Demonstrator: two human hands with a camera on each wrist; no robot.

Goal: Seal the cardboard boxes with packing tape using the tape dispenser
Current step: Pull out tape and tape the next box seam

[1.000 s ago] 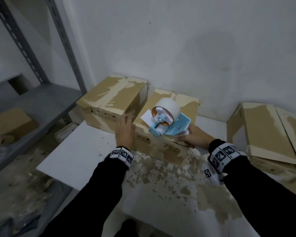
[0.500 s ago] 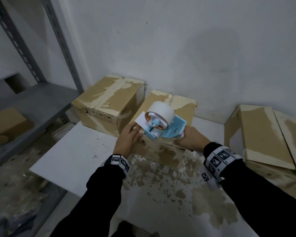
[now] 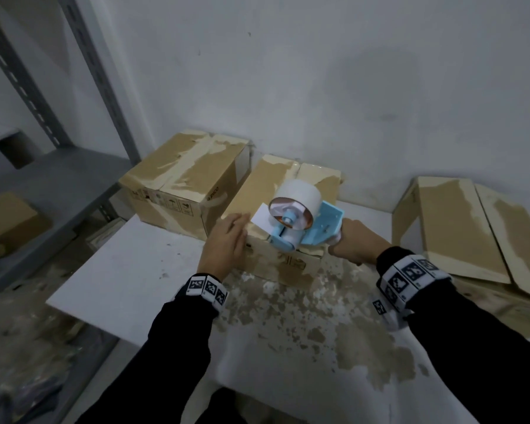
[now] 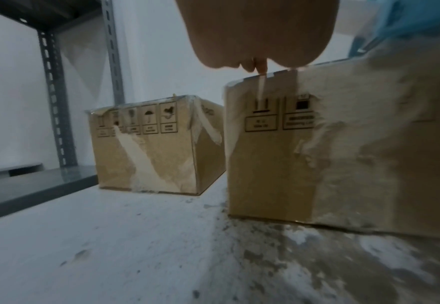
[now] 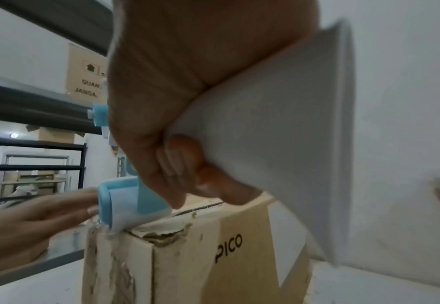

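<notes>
Readable text: "PICO" printed on the side of the near cardboard box. On a box up on the shelf, partial words "QUAN" and "JANGA", rest cut off. Handling pictograms on the near box front and on the second cardboard box; their captions are too blurred to read.

Right hand is wrapped round the handle of the blue tape dispenser, fingers curled tight. Dispenser sits on the near box's top at its front edge, roller end touching the cardboard, white tape roll on top.

Left hand has fingers straight and together, lying flat against the near box's front-left top corner, just beside the dispenser's roller. Loose white tape end sticks out just past the fingertips; can't tell if they touch it.

Near box stands on the white, stained desk, second box just to its left against the wall. Flattened cardboard lies at right, partly out of frame.

Right wrist view: hand and handle block most of the dispenser; motion-blurred.
</notes>
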